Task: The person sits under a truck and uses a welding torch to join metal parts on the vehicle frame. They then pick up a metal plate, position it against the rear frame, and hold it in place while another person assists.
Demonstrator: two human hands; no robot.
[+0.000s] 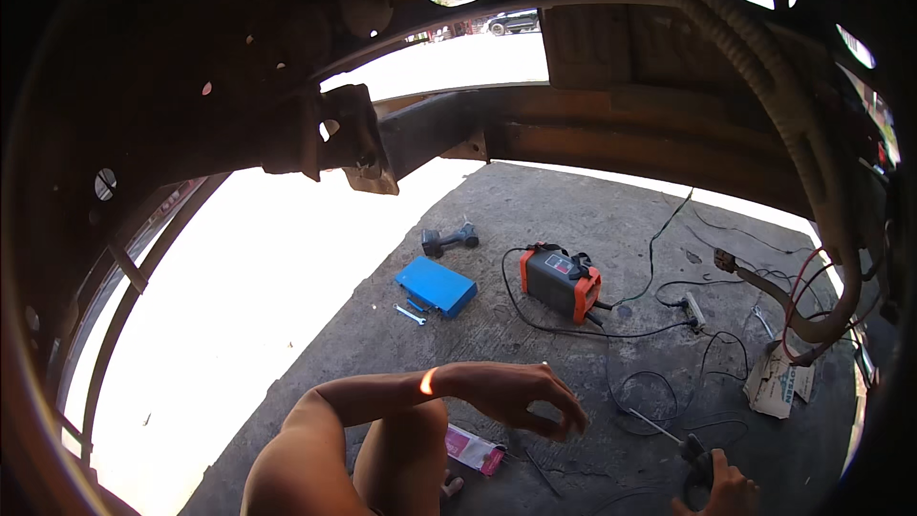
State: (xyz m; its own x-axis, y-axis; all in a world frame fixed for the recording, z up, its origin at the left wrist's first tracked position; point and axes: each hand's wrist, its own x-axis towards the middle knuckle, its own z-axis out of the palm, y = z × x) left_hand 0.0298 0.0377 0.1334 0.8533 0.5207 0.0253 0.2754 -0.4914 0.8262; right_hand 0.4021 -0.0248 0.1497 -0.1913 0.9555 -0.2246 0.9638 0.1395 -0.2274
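My left hand (521,397) hangs in front of me over the concrete, its fingers loosely bent and a gap showing inside the curve of the thumb. Nothing shows in it. At the lower right, my right hand (728,487) is closed round a black welding electrode holder (697,461). A thin pale welding rod (655,426) sticks out of the holder toward the upper left. Below my left hand, a pink and white packet (475,449) lies on the ground, and a thin dark rod (543,471) rests to its right.
Ahead stands a grey and orange welding machine (554,284) with black cables. Left of it lie a blue case (437,285), a wrench (411,315) and a cordless power tool (449,237). A power strip (694,311) and torn cardboard (778,382) are rightward. Rusty metal framing (650,148) surrounds me.
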